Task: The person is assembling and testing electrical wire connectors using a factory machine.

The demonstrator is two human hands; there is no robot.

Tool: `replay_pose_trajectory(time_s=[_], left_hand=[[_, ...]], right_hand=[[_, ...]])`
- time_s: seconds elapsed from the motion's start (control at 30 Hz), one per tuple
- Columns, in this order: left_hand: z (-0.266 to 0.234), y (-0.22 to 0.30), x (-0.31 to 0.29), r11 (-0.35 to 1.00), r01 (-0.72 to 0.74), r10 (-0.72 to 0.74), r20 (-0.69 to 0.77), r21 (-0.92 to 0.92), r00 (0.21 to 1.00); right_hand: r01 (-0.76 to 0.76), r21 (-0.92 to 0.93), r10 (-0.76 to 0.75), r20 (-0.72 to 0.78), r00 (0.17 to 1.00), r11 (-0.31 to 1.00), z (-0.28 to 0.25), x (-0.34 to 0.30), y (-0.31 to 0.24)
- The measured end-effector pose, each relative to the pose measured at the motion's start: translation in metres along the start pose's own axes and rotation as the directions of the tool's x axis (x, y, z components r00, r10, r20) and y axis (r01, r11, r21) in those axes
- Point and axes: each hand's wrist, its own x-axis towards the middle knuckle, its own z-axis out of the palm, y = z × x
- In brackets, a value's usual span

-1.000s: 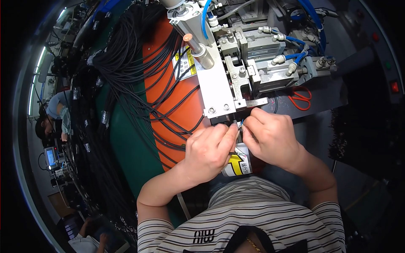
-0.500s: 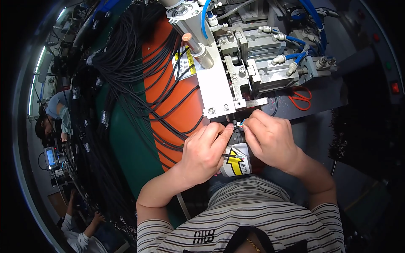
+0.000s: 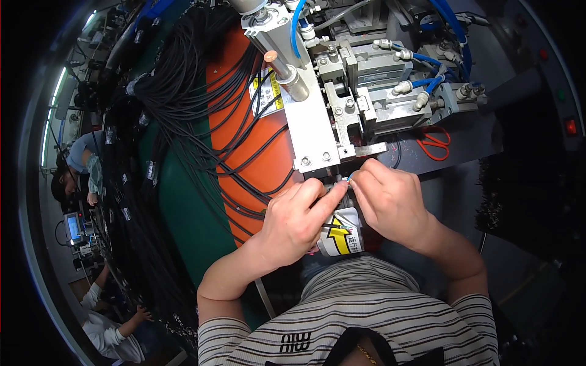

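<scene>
Fingertips of my left hand (image 3: pixel 294 216) and my right hand (image 3: pixel 390 200) meet in front of the machine's white metal plate (image 3: pixel 312 131). Between them show thin coloured wires (image 3: pixel 348 179), with a bit of blue and white. My right thumb and index finger pinch these wires. My left index finger points across to them, its thumb mostly hidden beneath. A black cable (image 3: pixel 330 226) comes out from under my left hand, its stripped end showing fine coloured strands over a white label with a yellow arrow (image 3: pixel 339 241).
Black cables (image 3: pixel 177 91) in a thick bundle spread over the orange (image 3: pixel 247 165) and green (image 3: pixel 183 195) surface at left. Metal cylinders with blue air hoses (image 3: pixel 427 82) stand behind my hands. Red-handled scissors (image 3: pixel 434 144) lie at right. Other people (image 3: pixel 116 332) work far left.
My left index finger has stretched further right, over the wires at my right fingertips, covering more of them. My right hand has barely moved. At far left a person's arms have shifted.
</scene>
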Motion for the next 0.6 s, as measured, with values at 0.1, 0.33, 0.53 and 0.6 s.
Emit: replay_pose_trajectory(time_s=[0.1, 0.33, 0.53, 0.6], left_hand=[[-0.002, 0.0008, 0.001, 0.998, 0.047, -0.046, 0.013, -0.047, 0.999], [-0.0033, 0.0023, 0.0015, 0.995, 0.075, -0.073, 0.027, -0.071, 0.997], [-0.0008, -0.0014, 0.0013, 0.996, 0.046, -0.049, -0.036, -0.078, 0.998], [-0.0028, -0.0003, 0.0004, 0.997, 0.05, -0.048, 0.021, -0.061, 0.999]], right_hand=[[-0.017, 0.028, 0.017, -0.032, 0.999, 0.999, 0.0017, -0.0024, -0.0003], [-0.034, 0.067, 0.037, -0.035, 0.999, 0.997, 0.0021, -0.0029, 0.0012], [-0.035, 0.025, 0.036, -0.029, 0.999, 0.999, 0.0022, -0.0022, -0.0011], [-0.039, 0.044, 0.04, -0.035, 0.999, 0.998, 0.0024, -0.003, -0.0006]])
